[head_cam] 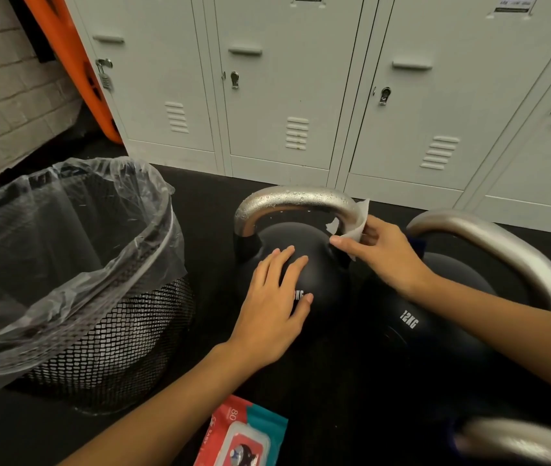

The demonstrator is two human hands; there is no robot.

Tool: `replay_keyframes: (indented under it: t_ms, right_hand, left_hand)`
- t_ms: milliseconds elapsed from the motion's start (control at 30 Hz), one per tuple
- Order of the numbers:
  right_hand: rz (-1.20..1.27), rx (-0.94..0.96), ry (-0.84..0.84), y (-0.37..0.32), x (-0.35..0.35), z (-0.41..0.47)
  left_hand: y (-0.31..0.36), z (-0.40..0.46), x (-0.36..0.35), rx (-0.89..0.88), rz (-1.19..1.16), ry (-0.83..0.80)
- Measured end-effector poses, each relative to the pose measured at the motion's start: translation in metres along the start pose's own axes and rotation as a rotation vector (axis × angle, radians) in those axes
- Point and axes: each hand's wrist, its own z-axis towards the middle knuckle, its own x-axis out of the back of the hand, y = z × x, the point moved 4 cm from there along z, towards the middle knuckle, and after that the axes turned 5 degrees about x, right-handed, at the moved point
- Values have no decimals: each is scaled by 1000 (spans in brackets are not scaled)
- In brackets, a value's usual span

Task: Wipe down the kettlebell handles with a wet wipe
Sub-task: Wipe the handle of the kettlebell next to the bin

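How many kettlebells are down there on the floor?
3. One kettlebell sits under both hands beside the bin, a 12KG kettlebell stands to its right, and a third handle shows blurred at the bottom right corner. More may lie out of view.

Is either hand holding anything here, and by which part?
The right hand holds the wet wipe, its fingers pressing it round the handle's right leg. The left hand rests flat on the kettlebell, gripping nothing.

Left hand [275, 297] flat, right hand [386, 255] pinching.
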Motion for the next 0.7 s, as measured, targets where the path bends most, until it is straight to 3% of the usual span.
replay_keyframes:
  t_ms: [167,300,567,700]
  right_hand:
    - [465,-97,-76,-10,-1,6]
    - [395,-59,-175,-26,-5,33]
    - [355,-210,-373,-14,-14,55]
    - [406,-238,-347,-28,-10,60]
  left_hand:
    - [-1,0,-1,-10,3,-2]
    - [-2,-1,-2,-15,2,0]
    - [-8,-2,-1,-50,11,-13]
    - [-9,-2,-1,-57,6,-5]
